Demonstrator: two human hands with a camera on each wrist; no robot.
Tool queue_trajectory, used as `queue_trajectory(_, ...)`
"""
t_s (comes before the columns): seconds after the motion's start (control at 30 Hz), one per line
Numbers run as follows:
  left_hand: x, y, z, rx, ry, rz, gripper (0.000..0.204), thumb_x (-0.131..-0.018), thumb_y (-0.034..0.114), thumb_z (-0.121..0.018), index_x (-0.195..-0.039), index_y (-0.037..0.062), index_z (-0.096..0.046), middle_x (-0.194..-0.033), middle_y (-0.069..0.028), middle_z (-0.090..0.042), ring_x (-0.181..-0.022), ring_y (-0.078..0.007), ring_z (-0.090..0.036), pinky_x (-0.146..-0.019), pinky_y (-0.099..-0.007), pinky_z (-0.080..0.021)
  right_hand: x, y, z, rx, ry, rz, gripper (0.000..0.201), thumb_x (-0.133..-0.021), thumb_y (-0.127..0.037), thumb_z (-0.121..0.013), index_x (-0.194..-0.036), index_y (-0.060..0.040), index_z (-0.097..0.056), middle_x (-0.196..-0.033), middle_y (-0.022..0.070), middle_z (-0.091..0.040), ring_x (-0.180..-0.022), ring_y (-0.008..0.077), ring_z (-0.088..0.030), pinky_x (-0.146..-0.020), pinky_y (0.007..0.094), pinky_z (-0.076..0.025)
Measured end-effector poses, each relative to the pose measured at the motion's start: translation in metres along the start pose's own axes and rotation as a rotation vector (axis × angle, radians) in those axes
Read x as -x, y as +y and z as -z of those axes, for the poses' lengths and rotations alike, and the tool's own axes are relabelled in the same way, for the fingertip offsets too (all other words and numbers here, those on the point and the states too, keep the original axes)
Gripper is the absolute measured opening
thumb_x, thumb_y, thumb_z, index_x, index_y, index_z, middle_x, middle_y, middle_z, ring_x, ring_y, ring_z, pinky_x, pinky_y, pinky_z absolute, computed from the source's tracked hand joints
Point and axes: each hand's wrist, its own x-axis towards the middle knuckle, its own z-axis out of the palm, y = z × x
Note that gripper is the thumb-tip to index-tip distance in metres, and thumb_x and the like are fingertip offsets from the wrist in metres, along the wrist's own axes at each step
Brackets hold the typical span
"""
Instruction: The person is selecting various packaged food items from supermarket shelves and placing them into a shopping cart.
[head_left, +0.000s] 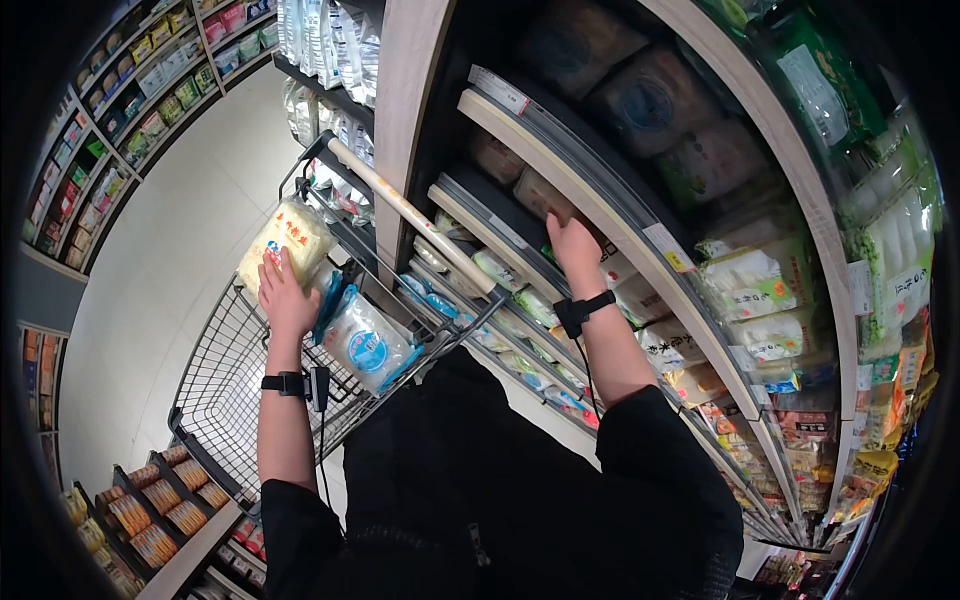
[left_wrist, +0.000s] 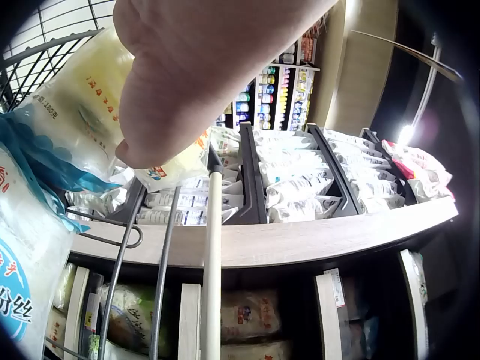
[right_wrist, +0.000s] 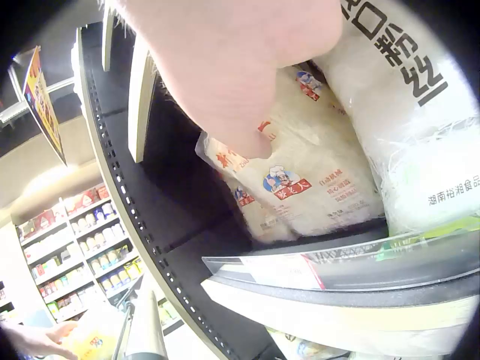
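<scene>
Nearest the camera, a black top covers the person's trunk and upper arms. Black bands encircle both wrists, each with a cable. The left hand rests on a yellowish pack at the far handle-side corner of the cart; its fingers are extended and slightly spread over the pack's face. A blue-label pack lies nearer the body, by the cart's near edge, below the pale handle. The right hand reaches over the front edge of a shelf. Its thumb touches the face of a chef pack, printed in red and blue; the other fingers are hidden in the right wrist view, and whether they curl round the pack cannot be told. The chef pack is upright, leaning slightly, behind the clear rail along the shelf's front edge. A white pack with black lettering stands directly beside it, on the right in the right wrist view.
</scene>
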Motion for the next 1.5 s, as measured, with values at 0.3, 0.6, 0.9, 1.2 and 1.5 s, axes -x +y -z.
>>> queue_trajectory(0.3, 0.003, -0.003, -0.001, -0.025, 0.005, -0.025, 0.103, -0.079, 0.023, -0.075, -0.163, 0.0149, -0.015, -0.166, -0.0238, -0.013, -0.153, -0.0431, -0.017, -0.121, -0.0543, -0.021, 0.019, -0.016, 0.031, -0.104, 0.058, 0.120, 0.043, -0.089, -0.036, -0.072, -0.118, -0.0061, -0.063, -0.110, 0.0218, -0.068, -0.100, 0.0412, -0.067, -0.081, 0.0530, -0.057)
queue_trajectory(0.6, 0.005, 0.000, -0.002, -0.046, 0.021, -0.020, 0.104, -0.078, 0.022, -0.074, -0.163, 0.0140, -0.014, -0.166, -0.0244, -0.013, -0.153, -0.0429, -0.016, -0.121, -0.0546, -0.021, 0.023, -0.041, 0.055, -0.009, -0.061, 0.121, 0.059, -0.081, -0.034, -0.081, -0.128, -0.0082, -0.058, -0.099, 0.0223, -0.068, -0.088, 0.0429, -0.068, -0.075, 0.0515, -0.057)
queue_trajectory(0.9, 0.009, -0.013, -0.001, 0.000, 0.062, -0.095, 0.100, -0.076, 0.019, -0.073, -0.161, 0.0137, -0.021, -0.165, -0.0228, -0.017, -0.152, -0.0425, -0.021, -0.120, -0.0534, -0.024, 0.056, -0.025, 0.041, -0.127, 0.054, 0.211, 0.074, -0.071, -0.017, -0.086, -0.137, -0.0117, -0.052, -0.132, 0.0192, -0.051, -0.116, 0.0415, -0.054, -0.099, 0.0490, -0.046)
queue_trajectory(1.2, 0.013, -0.023, 0.004, 0.042, 0.088, -0.117, 0.093, -0.078, 0.020, -0.074, -0.159, 0.0168, -0.029, -0.163, -0.0221, -0.023, -0.150, -0.0417, -0.025, -0.117, -0.0534, -0.030, 0.101, -0.036, 0.061, -0.338, 0.298, 0.509, 0.073, -0.064, -0.008, -0.087, -0.129, -0.0070, -0.055, -0.134, 0.0181, -0.050, -0.130, 0.0433, -0.047, -0.106, 0.0530, -0.042)
queue_trajectory(1.5, 0.020, -0.018, 0.014, 0.167, 0.126, -0.134, 0.075, -0.080, 0.019, -0.073, -0.149, 0.0126, -0.045, -0.156, -0.0287, -0.031, -0.144, -0.0437, -0.034, -0.117, -0.0503, -0.034, 0.115, -0.088, 0.113, -0.762, 0.177, 0.619, 0.083, -0.061, -0.009, -0.093, -0.131, -0.0052, -0.049, -0.136, 0.0200, -0.049, -0.125, 0.0392, -0.053, -0.104, 0.0476, -0.047)
